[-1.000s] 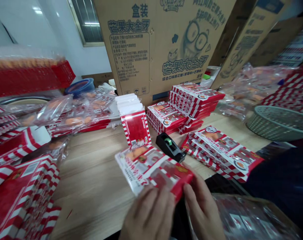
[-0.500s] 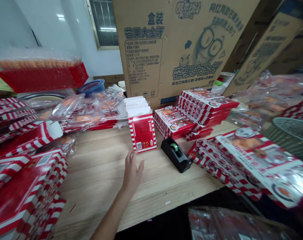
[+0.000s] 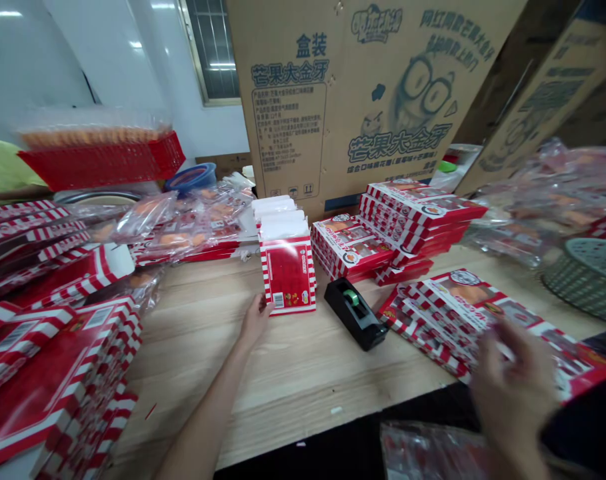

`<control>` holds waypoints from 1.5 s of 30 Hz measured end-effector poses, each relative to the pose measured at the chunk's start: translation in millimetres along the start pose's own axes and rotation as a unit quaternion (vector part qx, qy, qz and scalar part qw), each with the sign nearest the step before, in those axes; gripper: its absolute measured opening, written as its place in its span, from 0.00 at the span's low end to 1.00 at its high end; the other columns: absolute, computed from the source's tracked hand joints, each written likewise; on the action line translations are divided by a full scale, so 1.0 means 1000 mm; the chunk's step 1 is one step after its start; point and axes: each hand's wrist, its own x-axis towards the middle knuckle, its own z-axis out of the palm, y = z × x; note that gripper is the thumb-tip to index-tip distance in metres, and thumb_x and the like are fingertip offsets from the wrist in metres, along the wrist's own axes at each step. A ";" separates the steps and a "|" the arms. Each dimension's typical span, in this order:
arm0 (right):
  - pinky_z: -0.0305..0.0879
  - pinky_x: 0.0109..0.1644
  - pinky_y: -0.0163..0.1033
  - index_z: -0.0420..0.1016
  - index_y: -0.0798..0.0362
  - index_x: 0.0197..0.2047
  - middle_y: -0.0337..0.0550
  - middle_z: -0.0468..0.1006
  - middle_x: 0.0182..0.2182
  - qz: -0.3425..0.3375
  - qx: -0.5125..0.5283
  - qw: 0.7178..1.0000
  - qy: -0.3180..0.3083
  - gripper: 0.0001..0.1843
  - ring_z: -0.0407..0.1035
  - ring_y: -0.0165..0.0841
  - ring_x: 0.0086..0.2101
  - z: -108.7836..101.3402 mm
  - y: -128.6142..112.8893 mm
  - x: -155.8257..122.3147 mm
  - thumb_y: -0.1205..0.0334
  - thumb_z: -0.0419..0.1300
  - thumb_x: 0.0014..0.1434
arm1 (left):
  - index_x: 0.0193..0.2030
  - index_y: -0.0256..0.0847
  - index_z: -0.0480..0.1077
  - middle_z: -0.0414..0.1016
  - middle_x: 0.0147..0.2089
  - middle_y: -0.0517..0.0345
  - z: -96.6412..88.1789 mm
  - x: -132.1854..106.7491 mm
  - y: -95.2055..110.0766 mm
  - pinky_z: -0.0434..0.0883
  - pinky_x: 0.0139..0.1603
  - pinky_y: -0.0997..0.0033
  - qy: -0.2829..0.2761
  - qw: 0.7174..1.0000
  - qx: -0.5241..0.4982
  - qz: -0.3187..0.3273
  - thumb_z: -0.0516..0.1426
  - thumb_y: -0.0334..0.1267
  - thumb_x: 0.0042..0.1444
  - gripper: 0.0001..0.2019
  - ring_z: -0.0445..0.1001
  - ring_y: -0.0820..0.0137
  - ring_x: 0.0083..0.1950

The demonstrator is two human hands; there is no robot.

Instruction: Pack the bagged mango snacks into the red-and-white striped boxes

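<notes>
My left hand (image 3: 255,321) reaches across the wooden table (image 3: 217,360) and touches the lower left corner of the front box in a row of upright red-and-white striped boxes (image 3: 287,273). Its fingers curl at that box's edge. My right hand (image 3: 513,390) hovers blurred at the lower right, fingers apart and holding nothing, just in front of a flat stack of red-and-white printed boxes (image 3: 447,307). A black tape dispenser (image 3: 357,312) with a green roll stands between the two hands.
Two more stacks of filled boxes (image 3: 397,223) stand before a large brown carton (image 3: 363,93). Flat striped boxes (image 3: 57,360) pile up at the left. Clear snack bags (image 3: 183,220) lie behind them. A red basket (image 3: 103,157) and a grey-green basket (image 3: 587,273) flank the table.
The finished box left my hands and now lies on the right stack. My left hand reached forward to the upright boxes. My right hand drew back from the stack.
</notes>
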 end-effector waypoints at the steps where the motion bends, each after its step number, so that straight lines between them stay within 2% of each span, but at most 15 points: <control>1: 0.55 0.59 0.61 0.72 0.54 0.46 0.62 0.74 0.46 -0.023 0.027 0.999 -0.005 0.20 0.66 0.53 0.53 0.018 -0.015 -0.012 0.46 0.55 0.62 | 0.50 0.37 0.69 0.74 0.49 0.51 -0.004 -0.011 0.001 0.74 0.48 0.56 -0.008 1.000 -0.002 0.002 0.57 0.42 0.62 0.14 0.75 0.64 0.47; 6: 0.70 0.54 0.48 0.64 0.50 0.61 0.52 0.74 0.55 -0.025 0.216 0.955 -0.201 0.22 0.73 0.40 0.51 0.094 -0.082 -0.061 0.55 0.55 0.65 | 0.45 0.38 0.72 0.80 0.44 0.53 -0.029 -0.093 0.003 0.74 0.50 0.59 -0.030 0.999 -0.004 0.013 0.58 0.44 0.59 0.13 0.78 0.62 0.46; 9: 0.67 0.59 0.46 0.61 0.47 0.65 0.52 0.70 0.60 0.027 0.356 0.901 -0.246 0.25 0.68 0.39 0.57 0.111 -0.108 -0.082 0.58 0.56 0.66 | 0.45 0.40 0.72 0.80 0.46 0.52 -0.039 -0.135 0.004 0.74 0.51 0.63 -0.006 1.000 0.008 0.020 0.58 0.44 0.58 0.13 0.78 0.60 0.50; 11: 0.67 0.59 0.46 0.64 0.47 0.64 0.51 0.71 0.59 0.023 0.366 0.900 -0.237 0.25 0.68 0.40 0.57 0.113 -0.116 -0.095 0.61 0.59 0.64 | 0.53 0.41 0.68 0.77 0.53 0.48 -0.040 -0.149 0.007 0.71 0.56 0.62 0.041 0.998 0.014 0.035 0.58 0.45 0.58 0.18 0.75 0.61 0.56; 15: 0.73 0.54 0.45 0.66 0.47 0.63 0.50 0.77 0.54 -0.095 0.325 0.923 -0.185 0.26 0.73 0.41 0.51 0.111 -0.119 -0.107 0.67 0.61 0.62 | 0.70 0.45 0.43 0.57 0.70 0.44 -0.034 -0.147 0.029 0.62 0.64 0.66 0.186 0.977 0.003 0.104 0.54 0.45 0.62 0.34 0.61 0.66 0.68; 19: 0.76 0.47 0.42 0.75 0.45 0.55 0.45 0.82 0.44 -0.217 0.275 0.919 -0.182 0.19 0.77 0.39 0.44 0.106 -0.120 -0.096 0.70 0.58 0.62 | 0.58 0.44 0.67 0.73 0.58 0.50 -0.033 -0.135 0.053 0.69 0.56 0.75 0.309 0.925 -0.014 0.221 0.60 0.43 0.59 0.21 0.73 0.68 0.57; 23: 0.76 0.40 0.39 0.80 0.46 0.43 0.44 0.83 0.35 -0.165 0.296 0.908 -0.246 0.10 0.77 0.37 0.38 0.098 -0.131 -0.084 0.65 0.57 0.64 | 0.43 0.44 0.75 0.80 0.43 0.54 -0.042 -0.134 0.064 0.75 0.47 0.72 0.298 0.924 -0.072 0.229 0.60 0.51 0.57 0.15 0.79 0.66 0.45; 25: 0.76 0.38 0.36 0.81 0.46 0.39 0.43 0.82 0.33 -0.096 0.333 0.897 -0.273 0.09 0.77 0.35 0.35 0.096 -0.137 -0.084 0.61 0.58 0.64 | 0.43 0.45 0.74 0.80 0.40 0.58 -0.050 -0.133 0.070 0.75 0.40 0.76 0.284 0.930 -0.112 0.206 0.56 0.50 0.61 0.13 0.79 0.70 0.40; 27: 0.75 0.39 0.34 0.77 0.43 0.48 0.43 0.83 0.38 -0.013 0.389 0.874 -0.290 0.10 0.78 0.34 0.37 0.095 -0.143 -0.084 0.59 0.60 0.64 | 0.45 0.46 0.74 0.80 0.37 0.60 -0.060 -0.130 0.081 0.75 0.34 0.79 0.251 0.942 -0.141 0.172 0.57 0.47 0.61 0.11 0.79 0.73 0.34; 29: 0.75 0.44 0.36 0.65 0.37 0.62 0.44 0.81 0.47 0.058 0.448 0.829 -0.329 0.23 0.77 0.34 0.43 0.094 -0.146 -0.081 0.58 0.60 0.64 | 0.49 0.47 0.74 0.81 0.36 0.58 -0.073 -0.123 0.095 0.75 0.33 0.78 0.135 0.967 -0.182 0.120 0.61 0.45 0.58 0.14 0.79 0.72 0.33; 31: 0.72 0.51 0.39 0.60 0.35 0.65 0.45 0.77 0.54 0.089 0.472 0.781 -0.400 0.27 0.74 0.35 0.50 0.093 -0.146 -0.077 0.59 0.60 0.65 | 0.56 0.50 0.72 0.82 0.42 0.54 -0.084 -0.116 0.108 0.76 0.40 0.74 -0.037 0.972 -0.221 0.068 0.63 0.43 0.56 0.20 0.81 0.69 0.39; 33: 0.69 0.54 0.40 0.72 0.35 0.56 0.42 0.75 0.56 0.085 0.479 0.752 -0.446 0.18 0.71 0.36 0.53 0.093 -0.144 -0.072 0.61 0.59 0.65 | 0.57 0.52 0.71 0.80 0.50 0.52 -0.092 -0.108 0.118 0.74 0.48 0.69 -0.176 0.954 -0.237 0.050 0.61 0.40 0.59 0.19 0.79 0.66 0.47; 35: 0.69 0.54 0.42 0.79 0.37 0.45 0.39 0.75 0.56 0.071 0.499 0.738 -0.448 0.10 0.72 0.37 0.52 0.094 -0.142 -0.070 0.62 0.59 0.65 | 0.49 0.51 0.77 0.79 0.53 0.51 -0.095 -0.101 0.124 0.72 0.54 0.64 -0.237 0.941 -0.228 0.081 0.59 0.40 0.61 0.11 0.77 0.63 0.53; 39: 0.69 0.53 0.42 0.80 0.43 0.34 0.40 0.77 0.53 0.044 0.492 0.758 -0.425 0.06 0.74 0.36 0.49 0.093 -0.145 -0.071 0.61 0.62 0.62 | 0.36 0.54 0.81 0.78 0.55 0.57 -0.095 -0.098 0.128 0.68 0.60 0.57 -0.272 0.926 -0.216 0.148 0.57 0.42 0.62 0.10 0.74 0.60 0.58; 45: 0.70 0.47 0.32 0.75 0.46 0.30 0.38 0.81 0.43 0.032 0.385 0.832 -0.398 0.08 0.75 0.33 0.45 0.085 -0.165 -0.070 0.61 0.71 0.53 | 0.40 0.57 0.80 0.78 0.55 0.59 -0.104 -0.105 0.137 0.71 0.56 0.67 -0.256 0.946 -0.088 0.180 0.57 0.37 0.63 0.10 0.75 0.66 0.56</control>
